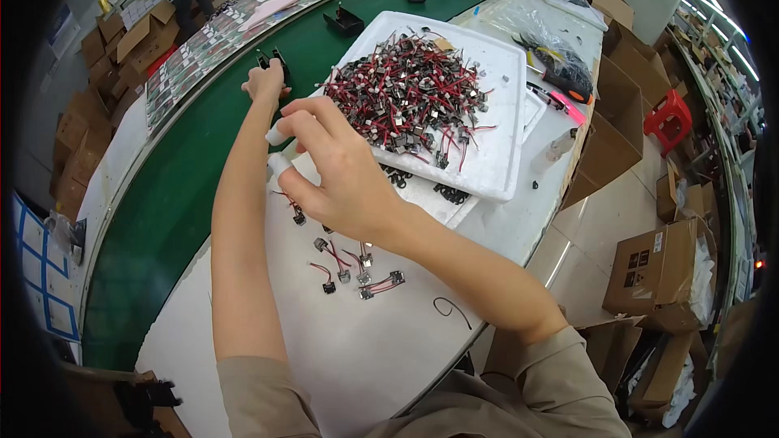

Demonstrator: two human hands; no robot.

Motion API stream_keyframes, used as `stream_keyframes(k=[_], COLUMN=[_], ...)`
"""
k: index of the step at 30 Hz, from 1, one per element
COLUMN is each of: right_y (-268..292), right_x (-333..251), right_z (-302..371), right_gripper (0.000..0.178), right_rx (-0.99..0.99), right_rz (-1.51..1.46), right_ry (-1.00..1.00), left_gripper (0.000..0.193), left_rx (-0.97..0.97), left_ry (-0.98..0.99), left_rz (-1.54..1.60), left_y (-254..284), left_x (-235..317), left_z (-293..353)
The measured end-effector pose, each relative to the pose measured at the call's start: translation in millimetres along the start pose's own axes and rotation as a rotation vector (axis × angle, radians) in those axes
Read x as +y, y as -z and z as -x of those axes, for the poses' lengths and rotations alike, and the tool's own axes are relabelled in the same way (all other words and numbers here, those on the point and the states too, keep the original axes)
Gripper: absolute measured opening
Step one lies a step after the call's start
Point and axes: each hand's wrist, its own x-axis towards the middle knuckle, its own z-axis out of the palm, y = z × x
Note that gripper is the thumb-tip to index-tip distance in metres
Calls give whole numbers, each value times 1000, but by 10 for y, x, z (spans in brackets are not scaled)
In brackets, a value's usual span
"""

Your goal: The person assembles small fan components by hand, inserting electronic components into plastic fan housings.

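Note:
My left hand (pixel 264 83) is stretched out over the green conveyor belt (pixel 195 142), its fingers closed round a black plastic casing (pixel 278 60). White finger covers sit on the thumb and index finger of my right hand (pixel 333 166), which hovers over the white table (pixel 324 332). Its fingers are bent and apart, with nothing visible between them. Beyond it a white foam tray (pixel 495 130) holds a heap of small components with red and black wires (pixel 406 89). Several loose wired components (pixel 365 264) lie on the table below my right hand.
More black casings (pixel 345 22) stand on the belt farther along. Pliers (pixel 564 85) with an orange-and-black handle and a pink-handled tool (pixel 568 107) lie right of the tray. Small black rings (pixel 450 194) lie under its near edge. Cardboard boxes (pixel 657 268) stand on the floor at right.

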Motion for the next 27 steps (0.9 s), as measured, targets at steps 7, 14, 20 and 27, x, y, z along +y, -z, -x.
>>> stream_keyframes(k=[7, 14, 20, 27], right_y=[-44, 121, 130, 56], right_x=[35, 62, 163, 147], right_z=[42, 36, 81, 120], right_gripper=[24, 16, 22, 25], right_rx=[-29, -349, -589, -637], right_rz=[77, 178, 286, 301], right_ry=[1, -147, -107, -200], left_gripper=[63, 52, 126, 81], left_rx=[-210, -437, -639, -330], left_ry=[-232, -232, 598, 181], left_rz=[-204, -1708, -1872, -1217], left_y=[894, 3047, 4439, 4852], left_x=[73, -217, -696, -1306], left_z=[816, 2280, 3049, 3301])
